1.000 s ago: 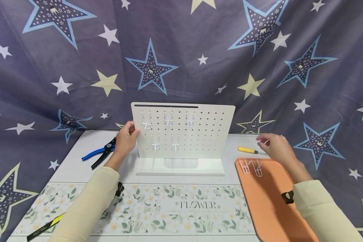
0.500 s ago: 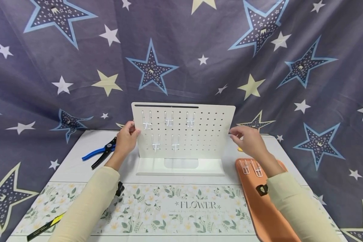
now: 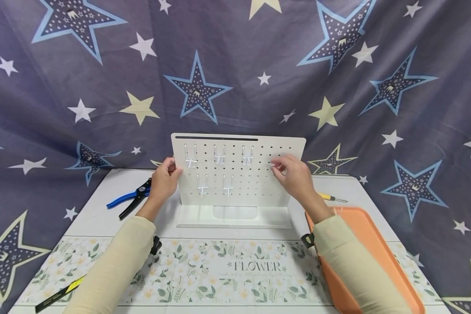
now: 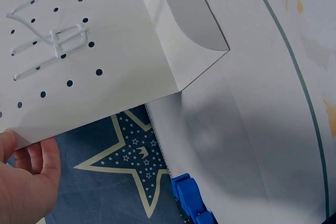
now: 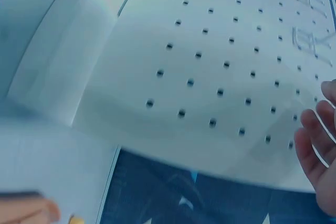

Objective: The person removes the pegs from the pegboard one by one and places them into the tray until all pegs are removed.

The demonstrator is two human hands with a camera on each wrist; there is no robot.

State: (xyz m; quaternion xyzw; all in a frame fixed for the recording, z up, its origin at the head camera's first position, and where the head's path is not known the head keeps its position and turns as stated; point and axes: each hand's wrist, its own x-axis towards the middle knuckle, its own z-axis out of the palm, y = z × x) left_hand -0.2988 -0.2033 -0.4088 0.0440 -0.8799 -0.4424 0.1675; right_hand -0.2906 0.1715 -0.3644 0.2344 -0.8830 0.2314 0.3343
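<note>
A white pegboard [image 3: 259,187] with a ledge at its foot stands upright on the table. My left hand [image 3: 165,181] grips its left edge, thumb in front and fingers behind, as the left wrist view confirms. Several white wire hooks [image 3: 220,157] hang on its left and middle parts. My right hand [image 3: 294,176] is in front of the board's right part, fingers bent, thumb and forefinger close together near the holes. In the right wrist view the right hand [image 5: 320,150] is cut off by the frame; I cannot tell whether its fingertips hold something small.
An orange tray [image 3: 361,226] lies at the right, partly under my right forearm. Behind it is a yellow-handled screwdriver [image 3: 329,197]. Blue-and-black pliers [image 3: 135,195] lie left of the board. A yellow-and-black tool [image 3: 60,294] sits at the front left. A star-patterned curtain [image 3: 235,65] hangs behind.
My right hand has moved left from above the tray, past the board's right edge, to the front of its holes. My left hand keeps its grip on the board.
</note>
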